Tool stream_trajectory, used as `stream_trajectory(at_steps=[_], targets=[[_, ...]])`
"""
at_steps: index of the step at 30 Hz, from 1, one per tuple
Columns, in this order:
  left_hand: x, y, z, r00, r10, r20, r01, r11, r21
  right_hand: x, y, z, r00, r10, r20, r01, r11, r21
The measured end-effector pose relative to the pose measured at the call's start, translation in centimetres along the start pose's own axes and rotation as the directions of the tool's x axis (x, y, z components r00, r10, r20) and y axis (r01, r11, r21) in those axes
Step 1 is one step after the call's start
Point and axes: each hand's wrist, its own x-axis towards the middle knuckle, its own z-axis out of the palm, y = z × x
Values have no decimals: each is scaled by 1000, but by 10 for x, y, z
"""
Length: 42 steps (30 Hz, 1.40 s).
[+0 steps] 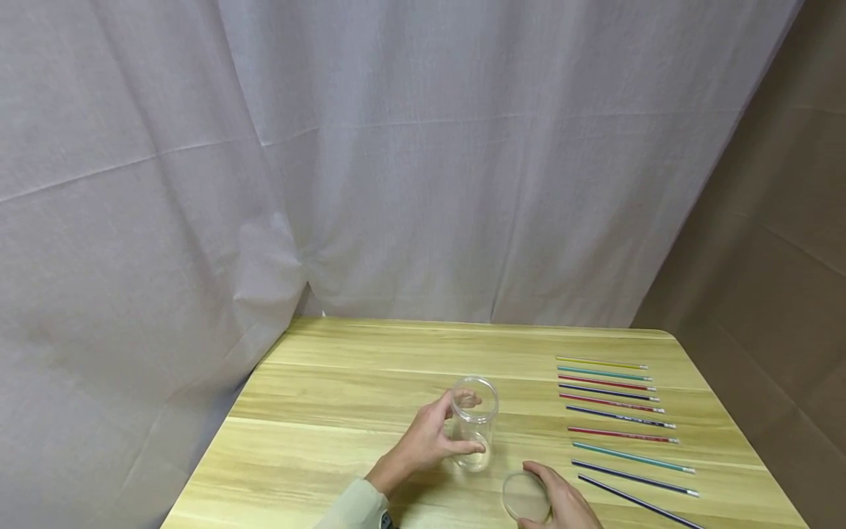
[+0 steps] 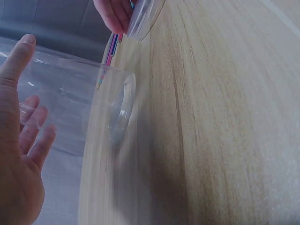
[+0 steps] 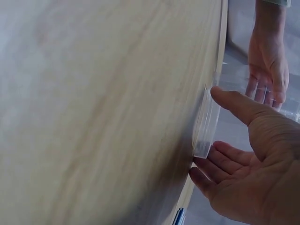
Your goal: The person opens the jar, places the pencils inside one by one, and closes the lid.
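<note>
A clear, open-topped plastic jar (image 1: 485,426) stands upright in my left hand (image 1: 426,441), whose thumb and fingers wrap its near and far sides. In the left wrist view, the jar's base (image 2: 123,112) is at or just above the tabletop; contact is hard to tell. To the right and nearer to me, my right hand (image 1: 563,501) holds a round clear lid (image 1: 526,498) by its edge between thumb and fingers. The right wrist view shows this lid (image 3: 206,124) lying flat, close to the wood. Jar and lid are apart.
Several pencils lie in a rough column on the right of the wooden table (image 1: 317,382), among them a yellow pencil (image 1: 601,363), a red pencil (image 1: 621,435) and a teal pencil (image 1: 633,457). A grey curtain (image 1: 423,184) hangs behind the table, and brown cloth (image 1: 767,294) on the right.
</note>
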Motion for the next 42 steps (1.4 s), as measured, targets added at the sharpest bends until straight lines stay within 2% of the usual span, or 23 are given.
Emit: stream_trajectory(at_steps=[6, 12, 15, 18, 22, 25, 27, 32, 34, 42], targets=[[0, -1, 1, 1000, 7, 2, -7, 1000, 11, -1, 5, 2, 999, -48, -5, 48, 998, -49], [0, -1, 1, 1000, 13, 0, -13, 1000, 10, 0, -7, -7, 1000, 18, -4, -18, 1000, -17], [0, -1, 1, 1000, 11, -1, -11, 1000, 9, -1, -15, -18, 997, 45, -63, -46, 999, -12], [0, -1, 1, 1000, 12, -5, -12, 1000, 11, -1, -19, -31, 987, 16, -160, -22, 999, -34], [0, -2, 1, 1000, 18, -7, -18, 1000, 15, 1, -18, -51, 957, 2, -290, -33, 994, -101], [0, -2, 1, 1000, 19, -7, -19, 1000, 19, 0, -12, -64, 939, 20, -343, -68, 989, -128], [0, -2, 1, 1000, 18, -8, -17, 1000, 18, 0, -6, -70, 940, 57, -338, -101, 988, -116], [0, -2, 1, 1000, 5, -8, -5, 1000, 8, -1, 10, -79, 951, 193, -243, -208, 977, -38], [0, -1, 1, 1000, -2, -9, 2, 1000, 7, -1, 15, -80, 950, 220, -221, -232, 972, -27], [1, -1, 1, 1000, 0, -8, 0, 1000, 8, -1, 35, -78, 948, 250, -198, -264, 963, -49]])
